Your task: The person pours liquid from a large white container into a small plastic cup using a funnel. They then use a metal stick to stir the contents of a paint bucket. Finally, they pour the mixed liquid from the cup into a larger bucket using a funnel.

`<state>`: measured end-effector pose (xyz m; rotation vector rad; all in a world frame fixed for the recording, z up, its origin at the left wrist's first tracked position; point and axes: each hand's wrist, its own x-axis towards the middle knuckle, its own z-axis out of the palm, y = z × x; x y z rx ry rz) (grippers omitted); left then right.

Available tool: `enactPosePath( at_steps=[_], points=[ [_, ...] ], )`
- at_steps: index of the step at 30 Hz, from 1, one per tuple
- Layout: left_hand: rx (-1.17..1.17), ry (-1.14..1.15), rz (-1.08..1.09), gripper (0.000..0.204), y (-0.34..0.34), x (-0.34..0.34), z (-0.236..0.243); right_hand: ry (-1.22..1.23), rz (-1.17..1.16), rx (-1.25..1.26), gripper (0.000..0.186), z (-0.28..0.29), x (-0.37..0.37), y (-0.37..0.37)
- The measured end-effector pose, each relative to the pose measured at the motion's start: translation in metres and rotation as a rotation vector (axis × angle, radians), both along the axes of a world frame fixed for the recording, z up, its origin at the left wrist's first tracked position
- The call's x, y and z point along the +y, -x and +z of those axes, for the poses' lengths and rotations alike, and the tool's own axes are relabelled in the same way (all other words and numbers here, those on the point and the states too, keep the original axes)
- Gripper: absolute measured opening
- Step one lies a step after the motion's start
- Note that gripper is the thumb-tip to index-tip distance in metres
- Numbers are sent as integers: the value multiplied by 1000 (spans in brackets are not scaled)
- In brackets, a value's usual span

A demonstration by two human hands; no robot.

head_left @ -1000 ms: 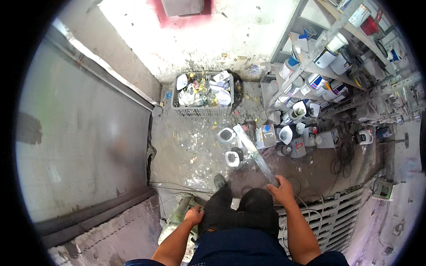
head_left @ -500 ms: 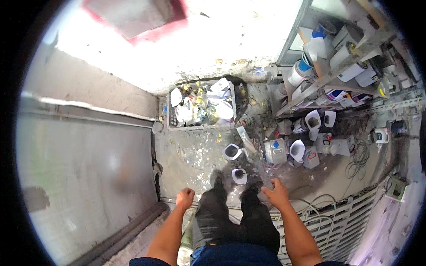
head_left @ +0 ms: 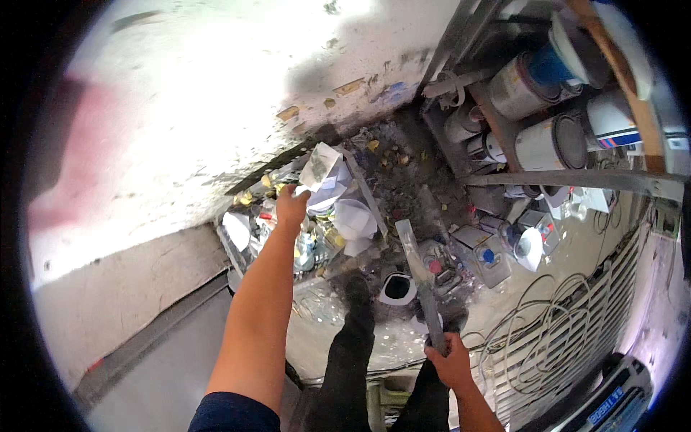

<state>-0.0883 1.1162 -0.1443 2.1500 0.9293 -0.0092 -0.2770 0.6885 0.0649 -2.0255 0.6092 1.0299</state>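
Note:
My left hand (head_left: 292,209) reaches forward into a grey plastic crate (head_left: 366,189) full of scraps, crumpled yellow bits and white paper containers (head_left: 353,219). Its fingers are closed at the white pieces near a squarish translucent container (head_left: 318,167); exactly what they grip is too small to make out. My right hand (head_left: 448,358) is wrapped round the lower end of a long, flat grey bar (head_left: 416,263), which points up and away over the floor beside the crate. A white cup with a dark inside (head_left: 398,288) sits just left of the bar.
A rack (head_left: 572,178) at the upper right holds paint cans (head_left: 548,142). Jugs and tins (head_left: 493,263) cluster on the floor below it, with loops of hose (head_left: 529,309) over a slatted grate (head_left: 586,317). A stained wall (head_left: 201,86) rises behind the crate.
My left hand has moved up and forward from beside my leg into the crate. The view has turned and come closer to crate and wall. The bar remains in my right hand.

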Motion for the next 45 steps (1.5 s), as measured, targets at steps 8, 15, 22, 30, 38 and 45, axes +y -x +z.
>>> enactPosePath(
  at_steps=[8, 15, 22, 30, 38, 45],
  points=[
    [159, 646, 141, 32, -66, 13, -32, 61, -9, 126, 59, -2, 35, 21],
    [159, 581, -74, 14, -39, 4, -4, 50, -68, 71, 58, 16, 40, 19],
    [-219, -180, -728, 14, 22, -35, 118, 15, -33, -185, 41, 23, 24, 39],
    [-438, -128, -760, 17, 127, -79, 277, -231, -153, -205, 46, 95, 15, 43],
    [-512, 500, 3, 32, 187, -147, 396, -264, 14, -397, 50, 233, -11, 90],
    [-540, 1175, 154, 28, 228, -216, 450, -317, 138, -719, 58, 307, -21, 144]
  ],
)
